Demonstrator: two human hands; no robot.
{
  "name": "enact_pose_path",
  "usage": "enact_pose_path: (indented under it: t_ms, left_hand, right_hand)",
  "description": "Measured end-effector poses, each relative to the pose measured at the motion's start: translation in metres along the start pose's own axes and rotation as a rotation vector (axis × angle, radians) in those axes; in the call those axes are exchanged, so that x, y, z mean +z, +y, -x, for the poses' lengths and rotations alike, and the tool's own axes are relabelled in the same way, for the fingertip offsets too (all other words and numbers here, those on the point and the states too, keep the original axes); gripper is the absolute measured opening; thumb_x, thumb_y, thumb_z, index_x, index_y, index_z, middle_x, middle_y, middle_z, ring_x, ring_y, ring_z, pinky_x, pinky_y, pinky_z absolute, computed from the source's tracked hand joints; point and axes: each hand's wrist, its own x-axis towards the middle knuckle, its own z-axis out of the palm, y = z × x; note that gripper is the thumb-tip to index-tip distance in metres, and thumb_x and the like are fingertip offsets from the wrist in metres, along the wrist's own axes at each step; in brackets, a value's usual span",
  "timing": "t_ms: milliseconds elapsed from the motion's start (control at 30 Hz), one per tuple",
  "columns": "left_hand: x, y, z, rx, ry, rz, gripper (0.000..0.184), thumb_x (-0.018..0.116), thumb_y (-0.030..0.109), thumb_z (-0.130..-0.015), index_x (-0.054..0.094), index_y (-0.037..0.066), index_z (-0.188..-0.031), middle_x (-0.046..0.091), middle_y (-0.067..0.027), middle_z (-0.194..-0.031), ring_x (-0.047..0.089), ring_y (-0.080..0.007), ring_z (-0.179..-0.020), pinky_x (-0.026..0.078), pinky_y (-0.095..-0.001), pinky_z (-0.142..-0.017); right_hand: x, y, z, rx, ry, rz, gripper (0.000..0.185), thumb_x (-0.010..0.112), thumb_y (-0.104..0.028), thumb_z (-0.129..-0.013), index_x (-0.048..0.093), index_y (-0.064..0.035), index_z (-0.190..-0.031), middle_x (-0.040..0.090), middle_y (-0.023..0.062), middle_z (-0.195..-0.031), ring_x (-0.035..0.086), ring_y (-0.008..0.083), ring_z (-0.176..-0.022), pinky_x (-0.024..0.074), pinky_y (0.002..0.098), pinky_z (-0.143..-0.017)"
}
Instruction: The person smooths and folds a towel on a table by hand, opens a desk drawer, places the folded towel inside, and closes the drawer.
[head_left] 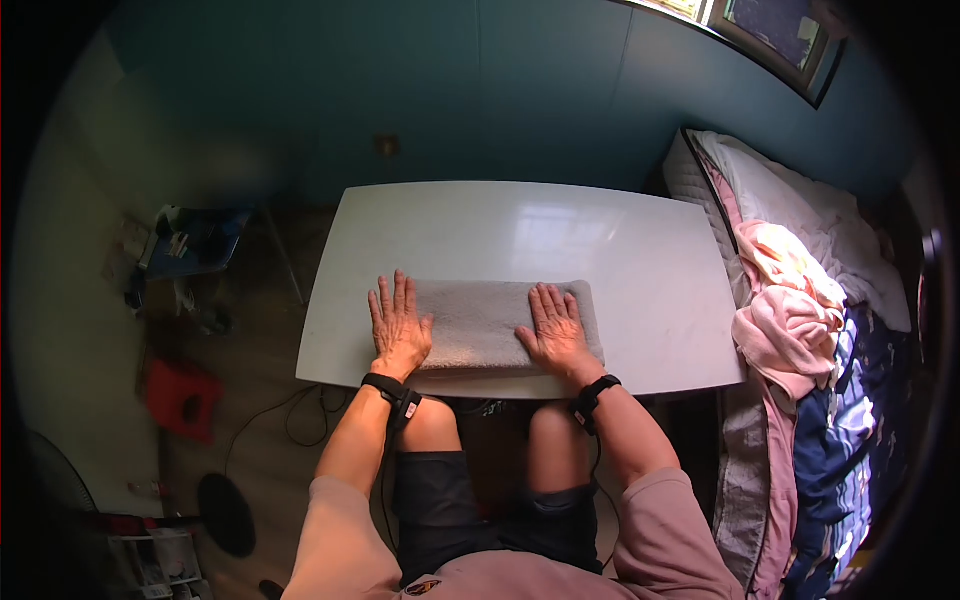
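Observation:
A grey, fluffy rectangle (475,325), perhaps a folded towel or mat, lies near the front edge of the white table (650,260). My left hand (400,327) rests flat at its left end, fingers spread and pointing away from me. Toward its right end, my right hand (553,330) lies palm down on the plush surface, with its thumb out to the left. Neither hand grips anything. Each wrist wears a black band, and the palms' undersides are hidden.
A bed (765,400) with a pink blanket (790,320) and blue striped bedding stands along the table's right side. On the left are a small blue table (195,245) holding items, a red stool (183,400) and cables on the floor. A teal wall (480,100) rises behind.

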Motion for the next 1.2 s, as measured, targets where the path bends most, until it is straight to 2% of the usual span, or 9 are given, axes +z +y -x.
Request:
enact_pose_path:
  t_ms: [133, 333, 433, 600, 733, 833, 967, 1133, 1200]
  left_hand:
    - [-0.021, 0.026, -0.004, 0.134, 0.158, 0.013, 0.084, 0.058, 0.027, -0.091, 0.014, 0.0, -0.157, 0.001, -0.0159, -0.166, -0.002, -0.0395, -0.152, 0.0, -0.0547, -0.122]
    - [-0.015, 0.052, -0.016, 0.246, 0.096, 0.147, 0.077, 0.055, 0.032, -0.093, 0.022, -0.001, -0.155, 0.013, -0.0183, -0.165, 0.008, -0.037, -0.152, 0.006, -0.0509, -0.123]
    - [0.014, 0.042, -0.019, 0.131, -0.091, 0.09, 0.075, 0.052, 0.039, -0.094, 0.028, -0.001, -0.153, 0.023, -0.0191, -0.161, 0.018, -0.0375, -0.15, 0.01, -0.0516, -0.122]
    - [0.014, 0.037, -0.017, 0.137, -0.114, 0.125, 0.076, 0.051, 0.04, -0.095, 0.025, 0.0, -0.154, 0.021, -0.0191, -0.162, 0.017, -0.0373, -0.15, 0.009, -0.0504, -0.122]
    - [0.012, 0.038, -0.015, 0.143, -0.136, 0.12, 0.077, 0.051, 0.036, -0.096, 0.019, 0.0, -0.156, 0.017, -0.0191, -0.163, 0.014, -0.0373, -0.151, 0.009, -0.0506, -0.122]
    - [0.013, 0.039, -0.014, 0.137, -0.134, 0.107, 0.077, 0.051, 0.036, -0.095, 0.018, 0.001, -0.156, 0.017, -0.0179, -0.163, 0.014, -0.0362, -0.151, 0.009, -0.0505, -0.122]
    - [0.014, 0.038, -0.016, 0.151, -0.113, 0.094, 0.076, 0.05, 0.036, -0.096, 0.019, 0.002, -0.156, 0.017, -0.0173, -0.163, 0.014, -0.036, -0.151, 0.009, -0.05, -0.122]
    - [0.021, 0.037, -0.016, 0.141, -0.112, 0.06, 0.077, 0.051, 0.038, -0.095, 0.021, 0.0, -0.155, 0.018, -0.0183, -0.163, 0.013, -0.0366, -0.151, 0.008, -0.0496, -0.123]
    - [0.021, 0.038, -0.016, 0.131, -0.111, 0.051, 0.077, 0.051, 0.038, -0.095, 0.021, 0.0, -0.155, 0.017, -0.0181, -0.163, 0.013, -0.0367, -0.151, 0.008, -0.0498, -0.123]
  right_hand:
    - [-0.011, 0.001, -0.005, 0.012, -0.141, 0.02, 0.078, 0.042, -0.052, -0.098, 0.027, 0.0004, -0.153, 0.024, 0.0188, -0.161, 0.017, 0.0342, -0.151, 0.0107, 0.0523, -0.121]
    - [-0.027, -0.052, -0.026, -0.057, -0.07, -0.093, 0.077, 0.037, -0.056, -0.099, 0.027, -0.002, -0.154, 0.024, 0.0186, -0.161, 0.017, 0.0379, -0.15, 0.0131, 0.0565, -0.12]
    - [-0.009, -0.06, -0.032, -0.154, -0.094, -0.093, 0.076, 0.038, -0.056, -0.098, 0.03, -0.0028, -0.153, 0.026, 0.0177, -0.16, 0.018, 0.0388, -0.15, 0.0149, 0.0584, -0.119]
    - [-0.005, -0.037, -0.019, -0.227, -0.088, -0.087, 0.077, 0.041, -0.056, -0.097, 0.034, -0.002, -0.151, 0.029, 0.0172, -0.159, 0.021, 0.0344, -0.15, 0.0135, 0.0548, -0.12]
    - [-0.014, 0.017, 0.004, -0.14, 0.015, -0.037, 0.073, 0.041, -0.052, -0.098, 0.033, -0.0023, -0.152, 0.029, 0.016, -0.16, 0.023, 0.0322, -0.149, 0.0127, 0.0525, -0.121]
    - [-0.032, 0.039, 0.016, -0.032, -0.07, 0.088, 0.069, 0.04, -0.044, -0.1, 0.028, -0.0029, -0.154, 0.025, 0.0167, -0.162, 0.024, 0.0322, -0.149, 0.0149, 0.0525, -0.121]
    - [-0.055, 0.063, 0.036, 0.231, -0.194, -0.137, 0.068, 0.039, -0.038, -0.101, 0.02, -0.0011, -0.156, 0.019, 0.0173, -0.163, 0.021, 0.0356, -0.15, 0.0162, 0.0543, -0.12]
    - [-0.049, 0.081, 0.043, 0.353, -0.03, -0.071, 0.069, 0.04, -0.043, -0.102, 0.024, 0.0, -0.154, 0.023, 0.021, -0.161, 0.027, 0.0415, -0.146, 0.022, 0.0557, -0.116]
    - [-0.047, 0.059, 0.026, 0.142, 0.177, -0.029, 0.07, 0.043, -0.044, -0.1, 0.03, 0.0014, -0.152, 0.028, 0.0216, -0.159, 0.029, 0.0414, -0.145, 0.0232, 0.0552, -0.115]
